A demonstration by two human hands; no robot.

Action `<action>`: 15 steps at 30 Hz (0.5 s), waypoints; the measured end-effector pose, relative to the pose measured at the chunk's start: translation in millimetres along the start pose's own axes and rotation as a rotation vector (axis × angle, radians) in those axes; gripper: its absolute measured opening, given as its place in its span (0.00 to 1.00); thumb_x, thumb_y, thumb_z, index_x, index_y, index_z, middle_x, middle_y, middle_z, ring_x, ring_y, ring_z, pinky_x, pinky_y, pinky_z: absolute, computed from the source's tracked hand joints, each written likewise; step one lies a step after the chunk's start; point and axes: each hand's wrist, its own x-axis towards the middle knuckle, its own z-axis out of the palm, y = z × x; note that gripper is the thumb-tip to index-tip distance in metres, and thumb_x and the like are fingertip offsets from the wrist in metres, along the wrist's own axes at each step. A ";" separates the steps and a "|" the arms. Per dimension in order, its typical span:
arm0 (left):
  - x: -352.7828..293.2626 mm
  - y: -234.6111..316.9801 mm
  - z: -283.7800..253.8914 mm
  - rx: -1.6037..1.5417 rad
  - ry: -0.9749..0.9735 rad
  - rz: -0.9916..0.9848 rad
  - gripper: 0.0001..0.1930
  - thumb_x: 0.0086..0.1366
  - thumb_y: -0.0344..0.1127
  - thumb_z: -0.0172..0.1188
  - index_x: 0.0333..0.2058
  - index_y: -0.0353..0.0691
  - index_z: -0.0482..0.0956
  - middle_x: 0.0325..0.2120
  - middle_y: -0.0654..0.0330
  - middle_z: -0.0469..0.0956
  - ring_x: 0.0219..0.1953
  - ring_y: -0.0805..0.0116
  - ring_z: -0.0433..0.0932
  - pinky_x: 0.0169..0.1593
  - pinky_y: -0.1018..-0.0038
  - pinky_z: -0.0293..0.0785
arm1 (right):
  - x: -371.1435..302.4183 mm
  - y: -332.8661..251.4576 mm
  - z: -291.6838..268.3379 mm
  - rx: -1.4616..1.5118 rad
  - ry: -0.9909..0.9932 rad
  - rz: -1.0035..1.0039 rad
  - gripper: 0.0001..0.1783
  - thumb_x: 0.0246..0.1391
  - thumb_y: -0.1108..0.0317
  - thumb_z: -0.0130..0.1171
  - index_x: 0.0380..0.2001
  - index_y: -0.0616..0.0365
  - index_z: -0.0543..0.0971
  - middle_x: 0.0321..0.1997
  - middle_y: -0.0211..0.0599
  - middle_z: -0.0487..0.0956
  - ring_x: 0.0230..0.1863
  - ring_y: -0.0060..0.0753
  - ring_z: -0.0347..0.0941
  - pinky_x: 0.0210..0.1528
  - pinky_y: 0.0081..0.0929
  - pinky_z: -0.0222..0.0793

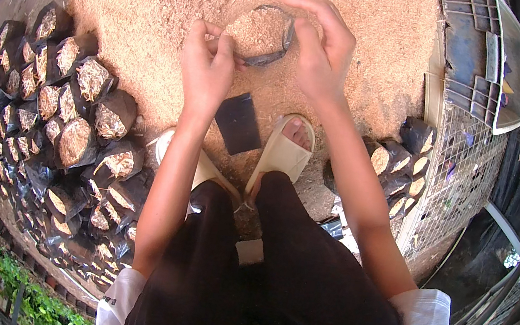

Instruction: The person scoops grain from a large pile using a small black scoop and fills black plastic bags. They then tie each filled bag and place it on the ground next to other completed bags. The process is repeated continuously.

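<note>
A black plastic bag (284, 48) filled with light brown sawdust (253, 30) stands at the top middle, its mouth facing up. My left hand (206, 74) pinches the near left part of its rim between thumb and fingers. On the other side, my right hand (323, 54) curves around the bag with fingers stretched and apart, its thumb close to the rim. Whether that thumb touches the plastic I cannot tell. A flat black plastic piece (239, 124) lies on the sawdust in front of my feet.
A large sawdust pile (389, 20) spreads across the far side. Many filled black bags (75, 141) crowd the left, with several more (401, 163) at right. A wire-mesh panel (460, 172) and a pale crate (512, 72) border the right. My sandals (285, 149) are close by.
</note>
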 end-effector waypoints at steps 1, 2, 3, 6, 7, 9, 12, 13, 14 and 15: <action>-0.2 -0.1 -1.0 0.008 0.001 0.002 0.04 0.74 0.26 0.53 0.39 0.34 0.67 0.19 0.55 0.80 0.21 0.70 0.81 0.24 0.75 0.73 | -7.1 -1.7 -4.9 -0.056 -0.030 -0.003 0.15 0.60 0.75 0.55 0.48 0.60 0.84 0.59 0.45 0.82 0.63 0.44 0.77 0.66 0.40 0.69; -0.4 0.2 0.0 0.021 -0.002 0.003 0.04 0.75 0.26 0.53 0.40 0.34 0.67 0.20 0.55 0.80 0.21 0.70 0.81 0.25 0.75 0.73 | -14.3 -3.2 -8.7 -0.118 -0.058 -0.006 0.16 0.59 0.73 0.56 0.49 0.58 0.85 0.60 0.45 0.82 0.64 0.48 0.76 0.68 0.43 0.69; -0.8 0.9 0.3 0.034 -0.005 0.004 0.04 0.75 0.26 0.53 0.40 0.34 0.67 0.20 0.55 0.80 0.22 0.69 0.81 0.26 0.75 0.73 | -21.0 -5.6 -7.5 -0.173 -0.112 -0.049 0.17 0.59 0.73 0.55 0.51 0.59 0.84 0.61 0.45 0.81 0.65 0.48 0.75 0.69 0.45 0.68; -1.6 -0.6 1.5 0.106 -0.006 0.037 0.04 0.75 0.27 0.53 0.41 0.35 0.68 0.21 0.54 0.81 0.23 0.70 0.82 0.26 0.75 0.73 | -36.1 -6.3 3.1 -0.324 -0.276 -0.169 0.20 0.60 0.72 0.56 0.55 0.60 0.82 0.65 0.45 0.79 0.68 0.49 0.72 0.71 0.47 0.66; -1.9 -1.5 2.0 0.135 -0.006 0.052 0.04 0.76 0.28 0.54 0.41 0.35 0.68 0.22 0.54 0.82 0.23 0.70 0.82 0.26 0.75 0.72 | -39.4 -3.3 6.0 -0.367 -0.333 -0.202 0.20 0.60 0.71 0.56 0.55 0.61 0.81 0.65 0.45 0.78 0.68 0.48 0.72 0.72 0.48 0.65; -2.1 -2.9 0.7 0.152 0.003 0.077 0.04 0.75 0.27 0.54 0.41 0.34 0.69 0.21 0.52 0.82 0.23 0.69 0.83 0.26 0.72 0.74 | -44.3 2.8 8.3 -0.402 -0.436 -0.221 0.21 0.60 0.69 0.57 0.55 0.63 0.80 0.65 0.45 0.78 0.67 0.49 0.72 0.72 0.48 0.64; -4.6 -2.7 -0.9 0.211 0.012 0.065 0.05 0.75 0.28 0.55 0.41 0.33 0.70 0.21 0.50 0.83 0.22 0.68 0.84 0.26 0.71 0.74 | -45.4 6.6 1.8 -0.387 -0.527 -0.210 0.20 0.60 0.68 0.59 0.53 0.64 0.81 0.61 0.45 0.80 0.65 0.49 0.73 0.73 0.49 0.64; -5.4 -2.6 -1.2 0.237 0.014 0.052 0.05 0.75 0.28 0.55 0.41 0.33 0.70 0.21 0.49 0.83 0.22 0.67 0.84 0.26 0.71 0.74 | -44.2 6.2 -1.6 -0.383 -0.525 -0.223 0.19 0.60 0.67 0.59 0.53 0.63 0.81 0.59 0.44 0.81 0.64 0.49 0.74 0.72 0.49 0.64; -5.8 -3.3 -0.7 0.234 0.020 0.062 0.05 0.75 0.29 0.55 0.41 0.33 0.70 0.20 0.50 0.82 0.22 0.68 0.84 0.26 0.71 0.74 | -43.6 5.3 -4.9 -0.383 -0.524 -0.235 0.18 0.60 0.67 0.60 0.52 0.63 0.82 0.58 0.44 0.81 0.62 0.49 0.74 0.72 0.49 0.65; -6.2 -4.5 -0.2 0.232 0.025 0.072 0.05 0.75 0.29 0.55 0.41 0.33 0.70 0.20 0.50 0.82 0.22 0.68 0.83 0.26 0.71 0.74 | -44.4 6.4 -6.8 -0.376 -0.507 -0.249 0.18 0.60 0.67 0.60 0.52 0.60 0.82 0.59 0.42 0.80 0.63 0.49 0.74 0.71 0.49 0.66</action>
